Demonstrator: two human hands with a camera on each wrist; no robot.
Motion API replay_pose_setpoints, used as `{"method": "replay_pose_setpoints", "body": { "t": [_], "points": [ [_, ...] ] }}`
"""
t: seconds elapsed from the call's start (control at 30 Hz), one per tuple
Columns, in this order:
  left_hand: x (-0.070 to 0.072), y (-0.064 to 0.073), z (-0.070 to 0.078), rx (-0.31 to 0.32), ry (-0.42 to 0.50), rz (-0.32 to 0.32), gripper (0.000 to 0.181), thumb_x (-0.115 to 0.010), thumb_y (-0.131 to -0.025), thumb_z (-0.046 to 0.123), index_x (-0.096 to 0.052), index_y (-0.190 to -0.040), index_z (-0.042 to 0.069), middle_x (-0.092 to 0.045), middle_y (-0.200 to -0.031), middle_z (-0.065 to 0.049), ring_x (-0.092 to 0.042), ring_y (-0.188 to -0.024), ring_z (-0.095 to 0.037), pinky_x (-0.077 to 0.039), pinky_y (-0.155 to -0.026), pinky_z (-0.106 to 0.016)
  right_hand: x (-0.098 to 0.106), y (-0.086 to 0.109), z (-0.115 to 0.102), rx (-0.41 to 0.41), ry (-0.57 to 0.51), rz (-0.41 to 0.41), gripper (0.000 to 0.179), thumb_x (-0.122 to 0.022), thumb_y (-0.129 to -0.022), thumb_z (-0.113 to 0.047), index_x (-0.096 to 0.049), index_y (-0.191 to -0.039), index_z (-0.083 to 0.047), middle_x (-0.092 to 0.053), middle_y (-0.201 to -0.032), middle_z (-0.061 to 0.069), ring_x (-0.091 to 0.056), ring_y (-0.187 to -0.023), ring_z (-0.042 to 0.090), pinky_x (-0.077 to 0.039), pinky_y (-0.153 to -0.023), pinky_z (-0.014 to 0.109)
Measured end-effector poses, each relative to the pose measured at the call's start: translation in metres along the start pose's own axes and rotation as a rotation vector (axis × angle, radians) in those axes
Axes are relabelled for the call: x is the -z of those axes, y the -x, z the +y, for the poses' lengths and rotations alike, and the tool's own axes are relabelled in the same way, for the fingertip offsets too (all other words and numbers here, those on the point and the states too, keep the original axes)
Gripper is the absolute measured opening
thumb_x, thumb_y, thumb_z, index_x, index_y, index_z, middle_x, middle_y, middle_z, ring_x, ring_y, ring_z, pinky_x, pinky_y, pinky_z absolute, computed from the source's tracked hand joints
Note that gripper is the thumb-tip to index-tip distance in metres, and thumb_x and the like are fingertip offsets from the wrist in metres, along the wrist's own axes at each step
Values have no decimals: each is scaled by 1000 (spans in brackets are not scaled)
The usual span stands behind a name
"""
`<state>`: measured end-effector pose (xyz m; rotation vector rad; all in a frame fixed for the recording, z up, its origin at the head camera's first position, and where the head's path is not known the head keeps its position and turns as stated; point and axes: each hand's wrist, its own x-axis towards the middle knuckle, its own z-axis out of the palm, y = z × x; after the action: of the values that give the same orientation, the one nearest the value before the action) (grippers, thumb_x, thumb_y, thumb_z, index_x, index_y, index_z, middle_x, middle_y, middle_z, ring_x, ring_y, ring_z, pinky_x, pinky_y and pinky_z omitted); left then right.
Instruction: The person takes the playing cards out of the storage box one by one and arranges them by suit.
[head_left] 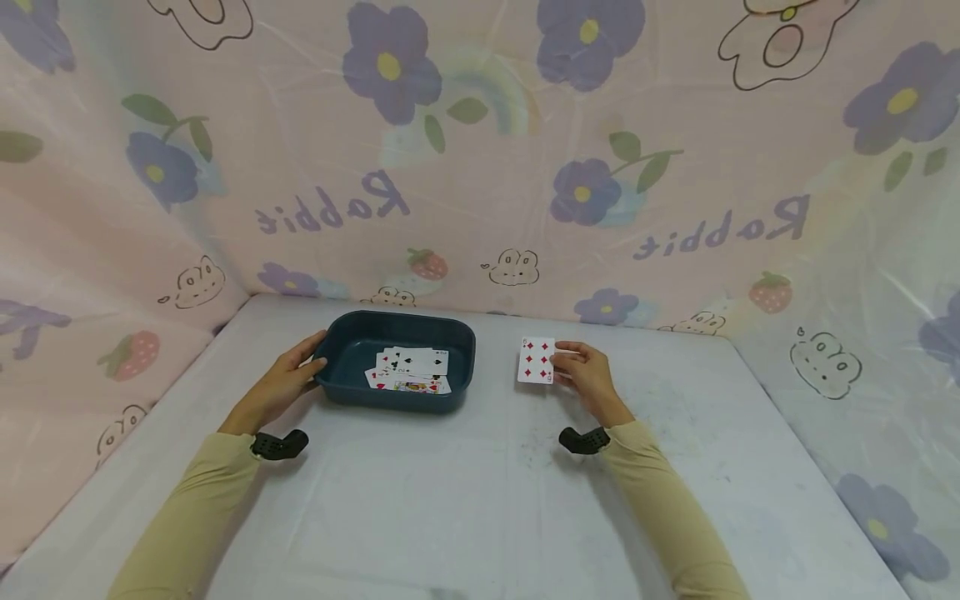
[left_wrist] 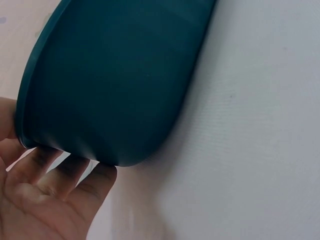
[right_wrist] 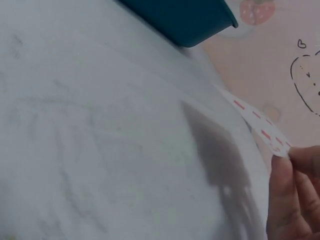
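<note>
A dark teal rectangular basin stands on the table, with several loose playing cards lying face up inside it. My left hand grips the basin's left end, thumb over the rim and fingers against the outer wall. To the right of the basin, my right hand pinches a six of diamonds card by its right edge. In the right wrist view the card is held above the table, seen nearly edge-on, and its shadow falls on the surface below.
A white-covered table spreads out beneath both arms. Behind it and at the sides hangs a pink curtain printed with flowers, rabbits and strawberries. A dark band with a small device sits on each wrist.
</note>
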<state>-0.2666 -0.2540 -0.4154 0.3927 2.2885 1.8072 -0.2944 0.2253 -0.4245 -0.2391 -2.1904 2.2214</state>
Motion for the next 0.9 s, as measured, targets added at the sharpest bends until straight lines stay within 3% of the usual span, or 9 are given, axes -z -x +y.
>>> {"method": "replay_pose_setpoints", "body": {
  "t": [0.37, 0.6, 0.9],
  "points": [
    [1, 0, -2, -9, -7, 5, 61, -38, -106, 12, -3, -155, 3, 3, -159, -21, -6, -142, -41, -23, -105, -57, -9, -5, 14, -66, 188, 26, 32, -68, -87, 1, -64, -118, 4, -68, -93, 10, -65, -72, 13, -54, -61, 26],
    [-1, 1, -3, -11, -15, 13, 61, -38, -105, 10, -4, -155, 4, 3, -159, -21, -5, -142, -41, -23, -104, -59, -14, -3, 15, -38, 341, 87, 24, -70, -86, -4, -69, -109, 2, -69, -91, 11, -66, -72, 14, -55, -61, 27],
    [-2, 1, -1, 2, -11, 21, 61, -37, -105, 9, -3, -156, 5, 4, -159, -20, -4, -142, -41, -22, -105, -59, -7, -4, 10, -54, 323, 88, 29, -71, -87, -9, -68, -113, 2, -69, -90, 10, -64, -69, 12, -54, -60, 26]
  ]
}}
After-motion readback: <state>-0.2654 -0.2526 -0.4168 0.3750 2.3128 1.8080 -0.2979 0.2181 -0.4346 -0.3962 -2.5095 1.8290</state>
